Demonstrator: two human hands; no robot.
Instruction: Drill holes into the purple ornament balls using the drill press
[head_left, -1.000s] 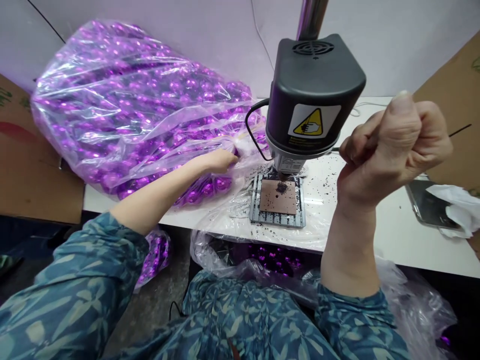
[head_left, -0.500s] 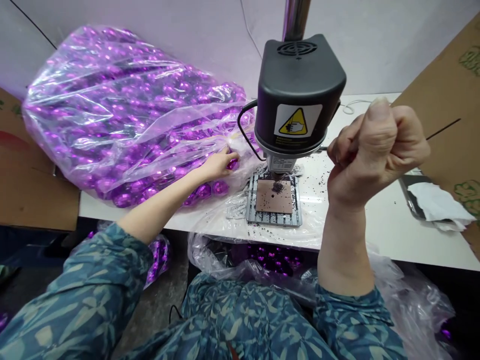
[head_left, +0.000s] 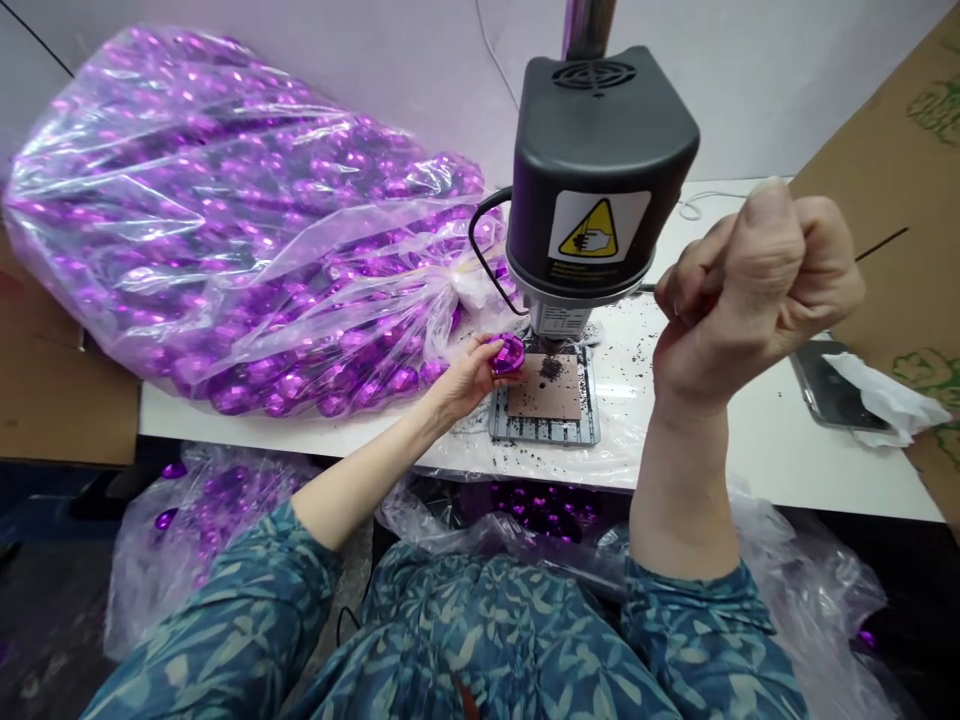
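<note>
Between the thumb and fingers of my left hand [head_left: 471, 380] is a shiny purple faceted ball [head_left: 508, 353]. It is at the left edge of a brown square board [head_left: 553, 402], which lies on the slotted metal base [head_left: 544, 430] of a black drill press [head_left: 600, 130]. Dark shavings [head_left: 551, 368] are heaped on the board beside a small hole. To the right of the press, my right hand [head_left: 757, 290] is closed in a fist around a thin dark lever [head_left: 883, 243]. The drill tip is mostly hidden under the press head.
A big clear plastic bag of purple balls [head_left: 247, 230] covers the table's left side. Below the table edge sits an open bag with more balls [head_left: 544, 508]. At right are a dark tray [head_left: 825, 385] with white tissue [head_left: 889, 395] and a cardboard box [head_left: 885, 230].
My left hand has moved from the big bag's gathered neck rightward and down to the board, bringing a purple ball along. My right hand stays on the lever. The view has shifted slightly.
</note>
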